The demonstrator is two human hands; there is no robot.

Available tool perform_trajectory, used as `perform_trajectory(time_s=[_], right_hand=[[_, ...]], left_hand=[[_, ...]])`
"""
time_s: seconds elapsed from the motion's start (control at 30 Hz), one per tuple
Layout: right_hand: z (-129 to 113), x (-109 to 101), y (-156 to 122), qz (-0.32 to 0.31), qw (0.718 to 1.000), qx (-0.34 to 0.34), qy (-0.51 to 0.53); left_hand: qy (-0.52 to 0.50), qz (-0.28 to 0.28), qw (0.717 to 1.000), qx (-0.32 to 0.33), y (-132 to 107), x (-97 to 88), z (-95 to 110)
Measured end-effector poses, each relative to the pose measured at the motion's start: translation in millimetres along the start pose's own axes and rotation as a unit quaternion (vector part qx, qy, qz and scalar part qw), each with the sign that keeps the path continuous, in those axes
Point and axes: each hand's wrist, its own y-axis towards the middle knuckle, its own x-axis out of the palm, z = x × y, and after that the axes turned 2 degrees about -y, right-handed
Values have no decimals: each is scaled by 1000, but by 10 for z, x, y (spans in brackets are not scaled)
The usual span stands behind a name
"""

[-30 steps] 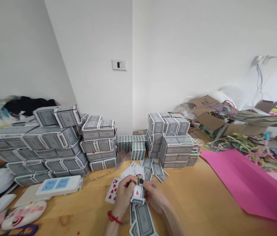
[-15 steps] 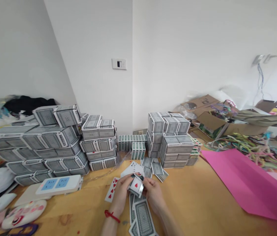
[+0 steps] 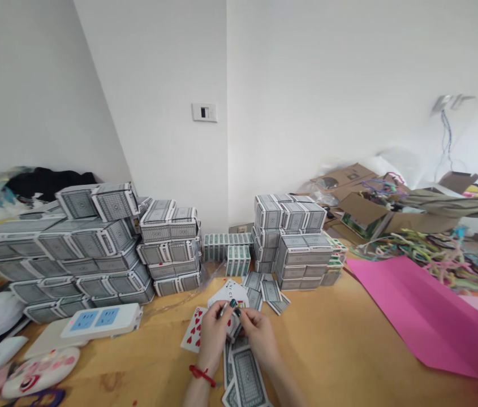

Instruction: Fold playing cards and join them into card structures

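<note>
A folded playing card (image 3: 233, 329) with part of a red mark showing is pinched between my two hands, mostly covered by the fingers. My left hand (image 3: 212, 334) grips its left side, thumb on top. From the right, my right hand (image 3: 259, 334) closes on the same card, its fingertips close to the left thumb. Face-up cards (image 3: 227, 293) fan out just beyond the hands, and a hearts card (image 3: 192, 330) lies left of my left hand. Several face-down cards (image 3: 247, 376) overlap beneath and between my wrists; more face-down cards (image 3: 270, 290) lie beyond my right hand.
Tall stacks of folded-card blocks stand at left (image 3: 94, 237), centre left (image 3: 171, 249) and right (image 3: 304, 254). Green-patterned card blocks (image 3: 237, 261) sit between them. A power strip (image 3: 103, 320) lies at left, a pink sheet (image 3: 425, 316) at right, with a cardboard box (image 3: 361, 212) behind.
My fingertips have come together over the folded card, so its heart face, plain before, is now mostly covered. My left forearm has shifted slightly right.
</note>
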Motion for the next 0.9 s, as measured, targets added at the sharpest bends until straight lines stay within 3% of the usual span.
perform_trajectory(time_s=[0.13, 0.47, 0.7, 0.9], right_hand=[[-50, -3, -17, -22, 1000, 2, 16], [-43, 27, -19, -11, 1000, -9, 12], [-105, -6, -49, -91, 993, 35, 66], [-97, 23, -47, -36, 999, -19, -10]], left_hand=[[25, -3, 1000, 15, 22, -14, -25], [67, 25, 997, 36, 4, -29, -23], [51, 15, 997, 63, -15, -30, 3], [52, 7, 995, 89, -34, -40, 8]])
